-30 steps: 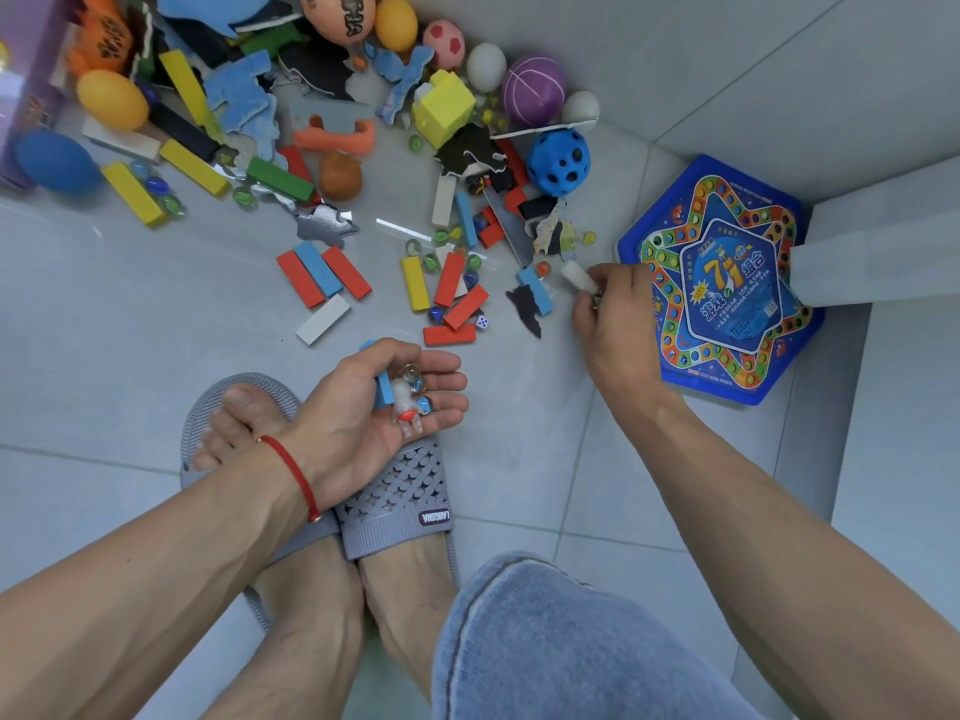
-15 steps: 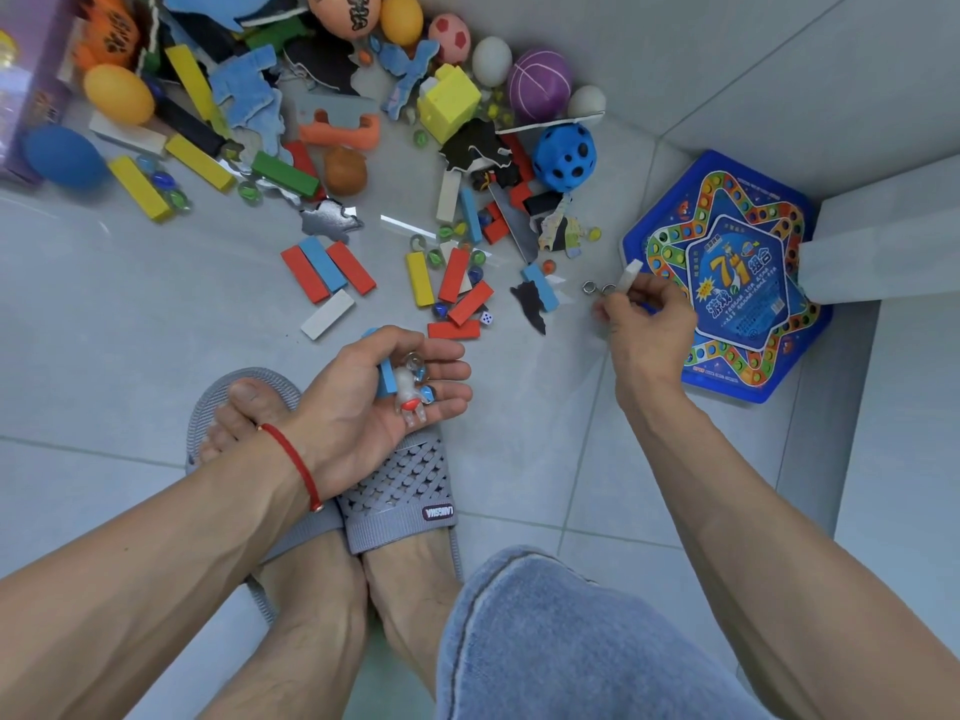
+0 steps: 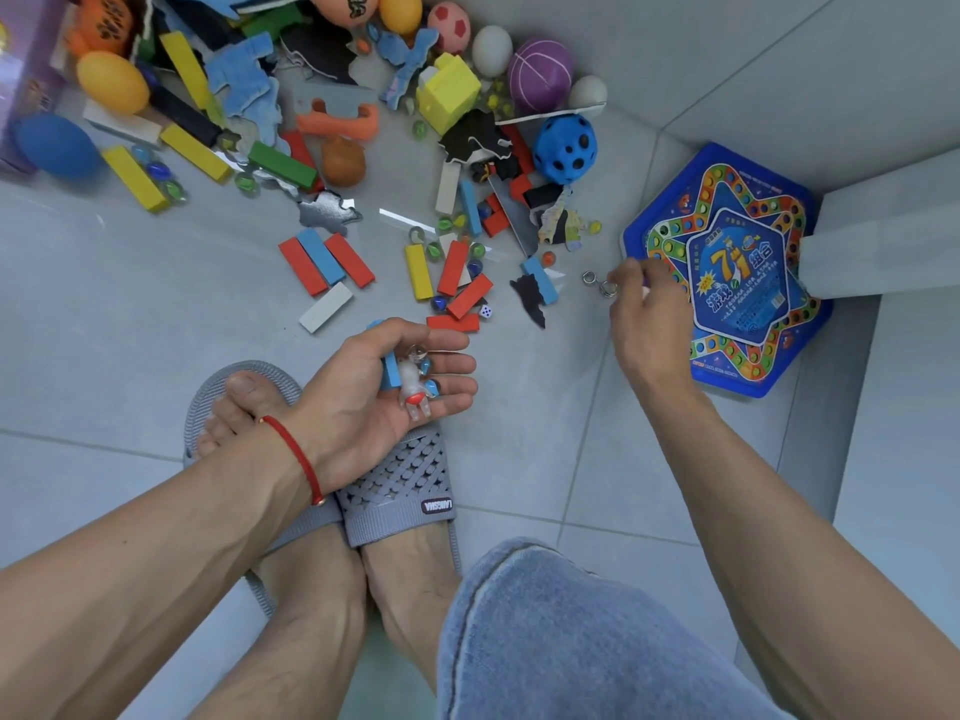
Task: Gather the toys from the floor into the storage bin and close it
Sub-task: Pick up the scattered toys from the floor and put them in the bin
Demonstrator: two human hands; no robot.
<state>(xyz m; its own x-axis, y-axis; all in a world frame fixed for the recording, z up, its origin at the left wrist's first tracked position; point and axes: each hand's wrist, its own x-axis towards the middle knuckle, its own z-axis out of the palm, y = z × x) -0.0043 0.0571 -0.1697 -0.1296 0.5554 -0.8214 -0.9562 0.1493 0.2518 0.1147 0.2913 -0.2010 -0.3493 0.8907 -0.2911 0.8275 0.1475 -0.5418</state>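
Observation:
Toys lie scattered on the grey tile floor: coloured wooden blocks, marbles, foam puzzle pieces, balls such as a blue holed ball, and a yellow cube. My left hand rests palm up above my slipper, cupping a blue block, marbles and a small white figure. My right hand hovers beside a blue star-shaped board game box, pinching small metal rings and a small pale piece. A purple bin edge shows at the far left.
A white wall ledge juts in at the right, over the game box corner. My feet in grey slippers and a denim-clad knee fill the bottom. Bare tile lies at the left middle.
My right hand lifted from the floor near the puzzle pieces with the rings and pale piece, drifting right toward the game box. My left hand stayed cupped in place.

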